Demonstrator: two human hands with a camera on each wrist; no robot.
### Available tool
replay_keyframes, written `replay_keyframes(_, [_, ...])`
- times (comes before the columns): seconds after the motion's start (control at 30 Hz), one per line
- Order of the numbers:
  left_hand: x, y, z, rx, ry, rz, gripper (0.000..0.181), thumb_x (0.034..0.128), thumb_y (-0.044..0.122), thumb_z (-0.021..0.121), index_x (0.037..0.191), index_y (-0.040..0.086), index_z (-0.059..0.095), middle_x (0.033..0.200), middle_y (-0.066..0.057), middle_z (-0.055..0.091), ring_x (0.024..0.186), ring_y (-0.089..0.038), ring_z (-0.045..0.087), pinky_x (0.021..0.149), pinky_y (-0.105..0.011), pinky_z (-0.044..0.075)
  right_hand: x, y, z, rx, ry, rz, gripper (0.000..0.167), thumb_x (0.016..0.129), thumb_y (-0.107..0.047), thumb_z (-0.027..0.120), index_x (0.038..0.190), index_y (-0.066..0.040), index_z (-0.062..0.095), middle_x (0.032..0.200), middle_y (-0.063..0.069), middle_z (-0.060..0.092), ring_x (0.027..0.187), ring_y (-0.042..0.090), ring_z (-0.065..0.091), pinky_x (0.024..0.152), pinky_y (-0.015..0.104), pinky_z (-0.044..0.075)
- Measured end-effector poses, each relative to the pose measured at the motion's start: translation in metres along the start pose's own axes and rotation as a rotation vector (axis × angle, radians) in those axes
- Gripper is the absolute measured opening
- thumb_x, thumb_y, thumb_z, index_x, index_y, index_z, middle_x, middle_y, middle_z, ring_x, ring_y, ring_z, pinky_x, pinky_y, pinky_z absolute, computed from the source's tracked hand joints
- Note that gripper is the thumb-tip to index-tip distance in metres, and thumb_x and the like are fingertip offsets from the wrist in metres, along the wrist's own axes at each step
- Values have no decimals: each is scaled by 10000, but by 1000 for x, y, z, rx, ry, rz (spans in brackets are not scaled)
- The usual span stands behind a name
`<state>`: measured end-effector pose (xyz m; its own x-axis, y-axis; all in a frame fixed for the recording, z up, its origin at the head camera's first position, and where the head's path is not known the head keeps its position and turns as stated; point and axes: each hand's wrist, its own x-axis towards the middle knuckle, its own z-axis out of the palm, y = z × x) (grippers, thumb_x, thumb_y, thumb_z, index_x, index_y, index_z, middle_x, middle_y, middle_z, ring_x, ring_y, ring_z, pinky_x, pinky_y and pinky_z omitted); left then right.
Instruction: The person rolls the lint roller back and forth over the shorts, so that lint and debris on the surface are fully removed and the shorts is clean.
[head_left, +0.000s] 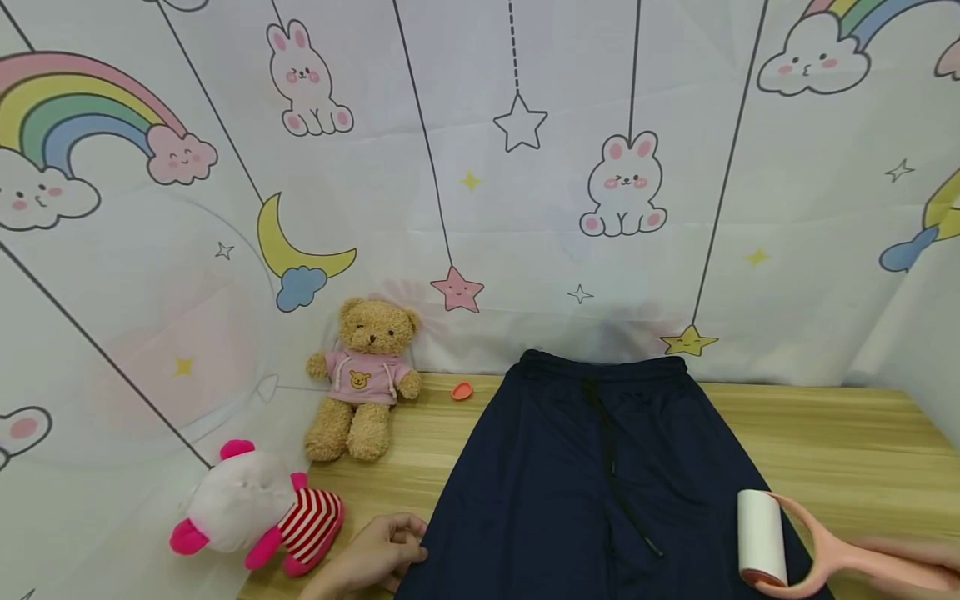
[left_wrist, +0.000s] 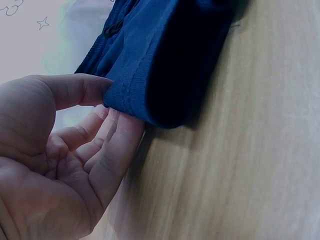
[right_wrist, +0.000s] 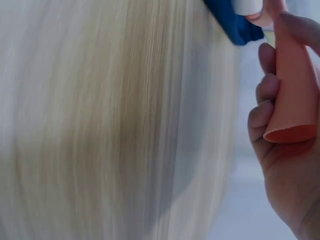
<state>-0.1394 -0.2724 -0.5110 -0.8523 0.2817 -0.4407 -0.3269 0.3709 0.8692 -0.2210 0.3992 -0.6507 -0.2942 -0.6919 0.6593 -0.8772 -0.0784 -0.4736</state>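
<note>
Navy shorts with a dark drawstring lie spread on the wooden table, waistband toward the back. My left hand pinches their left edge; in the left wrist view the thumb and fingers hold the ribbed hem of a leg opening. At the right side, my right hand grips the pink handle of a lint roller, its white roll over the right edge of the shorts. The right wrist view shows the fingers curled round the flared handle. The lower part of the shorts is out of the head view.
A teddy bear in a pink top sits at the back left. In front of it lies a white and pink plush toy with striped clothing. A small orange oval piece is near the patterned backdrop. Wooden tabletop shows at right.
</note>
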Motion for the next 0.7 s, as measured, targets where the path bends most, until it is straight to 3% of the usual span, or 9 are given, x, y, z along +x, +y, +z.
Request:
replay_keyframes(0.03, [0,0,0,-3,-2,-1,230,946,70,676,1163,-5,660,850,-53,677,690,-170,667,570,-314,564,-3,0,-1,5,3,-4,1006,838,-286,875,1555,100,284,1628,-59,322,1316,17,424,892,184,419])
replay_keyframes(0.1, [0,1,0,-9,-4,-5,235,942,77,683,1163,1,662,854,-61,679,694,-176,672,568,-317,565,-26,13,1,-96,113,-18,1164,761,-442,911,1487,210,275,1624,14,347,1371,40,382,990,150,308])
replay_keyframes(0.2, [-1,2,-1,-13,-5,-12,236,937,80,688,1159,4,664,861,-68,682,703,-178,677,573,-320,566,-48,22,-1,-35,150,-2,1191,731,-408,937,1464,243,261,1611,59,378,1391,86,388,1023,172,277])
replay_keyframes(0.47, [-1,2,0,-11,-3,-18,224,933,71,687,1147,8,667,852,-65,685,698,-173,678,569,-312,563,-52,8,-7,53,180,35,1037,854,-322,835,1523,191,232,1648,41,347,1441,81,349,1002,182,268])
replay_keyframes(0.7, [1,-1,-1,7,0,-4,223,942,67,679,1154,0,662,846,-54,680,692,-176,673,569,-317,564,-70,12,-17,22,159,79,1108,778,-289,910,1482,234,234,1636,49,360,1435,78,360,1003,180,268])
